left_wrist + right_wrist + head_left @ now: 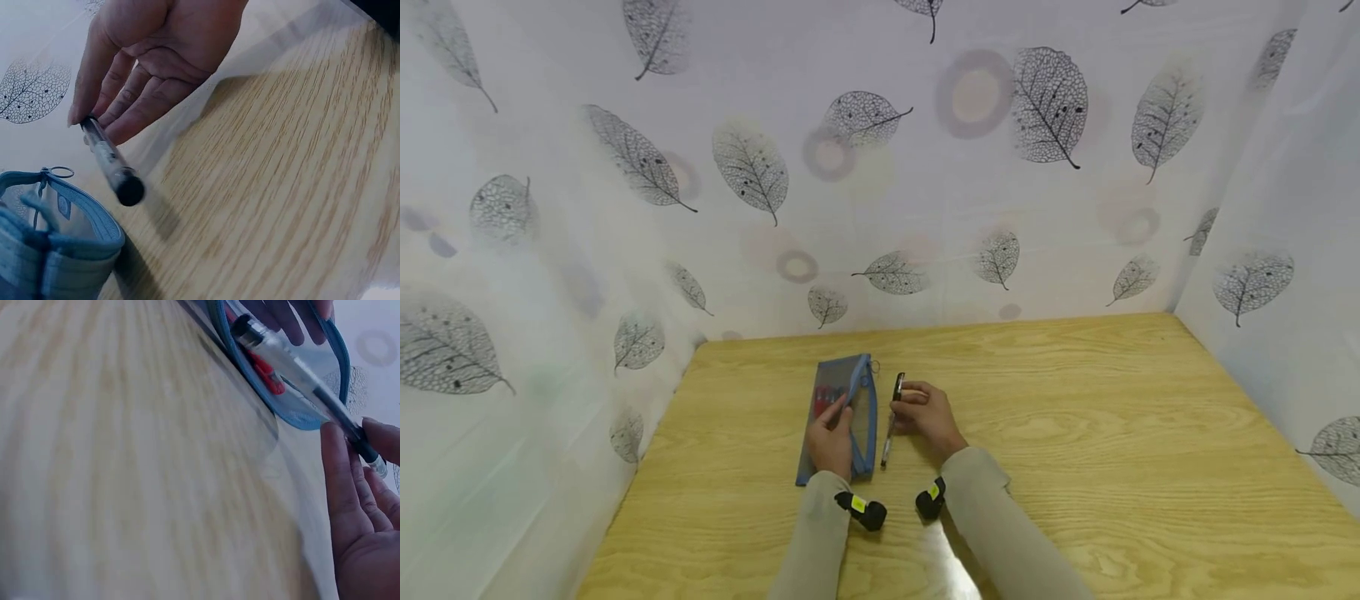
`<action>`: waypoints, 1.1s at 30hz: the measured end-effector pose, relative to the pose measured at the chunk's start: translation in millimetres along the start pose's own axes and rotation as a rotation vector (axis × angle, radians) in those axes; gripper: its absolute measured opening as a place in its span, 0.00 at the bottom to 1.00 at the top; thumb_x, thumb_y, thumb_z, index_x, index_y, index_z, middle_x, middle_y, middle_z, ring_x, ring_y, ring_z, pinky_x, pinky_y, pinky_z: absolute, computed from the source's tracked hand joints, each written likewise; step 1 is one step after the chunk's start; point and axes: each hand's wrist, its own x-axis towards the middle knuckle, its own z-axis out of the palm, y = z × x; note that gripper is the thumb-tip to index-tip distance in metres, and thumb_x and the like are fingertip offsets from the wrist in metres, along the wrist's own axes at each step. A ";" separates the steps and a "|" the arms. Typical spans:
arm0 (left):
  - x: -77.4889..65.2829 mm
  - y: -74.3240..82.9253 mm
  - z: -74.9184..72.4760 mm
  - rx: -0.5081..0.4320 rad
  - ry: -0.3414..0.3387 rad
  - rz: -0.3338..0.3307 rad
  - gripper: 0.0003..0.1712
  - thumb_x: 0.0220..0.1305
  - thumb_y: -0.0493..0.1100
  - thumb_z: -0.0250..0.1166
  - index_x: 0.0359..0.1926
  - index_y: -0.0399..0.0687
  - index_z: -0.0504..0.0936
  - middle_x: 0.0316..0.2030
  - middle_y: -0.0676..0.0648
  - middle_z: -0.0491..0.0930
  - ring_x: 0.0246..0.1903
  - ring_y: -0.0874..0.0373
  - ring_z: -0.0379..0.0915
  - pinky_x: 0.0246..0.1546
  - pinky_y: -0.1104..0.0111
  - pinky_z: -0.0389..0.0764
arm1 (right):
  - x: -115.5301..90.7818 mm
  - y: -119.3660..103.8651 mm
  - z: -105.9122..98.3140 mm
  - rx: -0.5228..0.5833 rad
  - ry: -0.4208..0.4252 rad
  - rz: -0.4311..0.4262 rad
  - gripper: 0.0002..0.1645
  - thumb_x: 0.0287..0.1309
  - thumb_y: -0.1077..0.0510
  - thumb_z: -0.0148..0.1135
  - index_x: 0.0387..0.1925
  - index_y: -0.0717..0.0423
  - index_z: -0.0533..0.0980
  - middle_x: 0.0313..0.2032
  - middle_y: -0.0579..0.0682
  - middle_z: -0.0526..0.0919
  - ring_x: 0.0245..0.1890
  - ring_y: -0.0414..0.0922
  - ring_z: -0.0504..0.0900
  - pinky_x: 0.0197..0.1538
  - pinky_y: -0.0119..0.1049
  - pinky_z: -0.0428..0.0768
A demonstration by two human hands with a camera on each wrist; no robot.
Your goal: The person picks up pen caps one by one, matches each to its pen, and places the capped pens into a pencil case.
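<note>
A blue zippered pencil pouch (833, 379) with see-through sides lies on the left part of the table, its mouth gaping toward the right. Red and dark items (822, 400) show through its side. My left hand (831, 443) pinches the near panel of the pouch between thumb and fingers. Just right of the opening, my right hand (929, 417) holds a clear-barrelled pen (889, 437) with black ends between thumb and fingertips. In the right wrist view the pen (300, 372) overlaps the pouch mouth, where a red item (269, 376) is visible inside.
The wood-grain table (1112, 442) extends to both sides of the hands. Leaf-printed sheeting (925, 200) stands along its back and sides. A ring on the zipper pull (61, 171) sticks up at the far end of the pouch.
</note>
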 end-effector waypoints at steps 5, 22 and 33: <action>1.9 0.5 1.2 0.012 0.016 -0.004 0.13 0.63 0.36 0.65 0.48 0.46 0.86 0.51 0.42 0.81 0.53 0.49 0.75 0.52 0.53 0.74 | 0.9 -6.4 7.1 -0.021 -0.005 -0.017 0.26 0.56 0.70 0.64 0.58 0.66 0.72 0.34 0.56 0.83 0.25 0.47 0.85 0.33 0.45 0.84; 4.5 1.7 1.7 0.016 0.020 -0.021 0.13 0.63 0.36 0.65 0.48 0.47 0.86 0.50 0.43 0.82 0.53 0.51 0.75 0.52 0.56 0.74 | 8.1 -13.2 38.7 -0.239 -0.053 -0.051 0.26 0.55 0.71 0.64 0.56 0.73 0.71 0.38 0.67 0.83 0.27 0.49 0.85 0.32 0.44 0.84; 3.3 1.1 1.2 -0.009 0.012 -0.013 0.13 0.63 0.35 0.64 0.48 0.45 0.86 0.48 0.42 0.83 0.49 0.51 0.77 0.46 0.63 0.77 | 10.3 -5.4 40.8 -0.344 -0.098 -0.083 0.22 0.56 0.69 0.64 0.53 0.74 0.74 0.39 0.66 0.83 0.29 0.53 0.86 0.30 0.41 0.84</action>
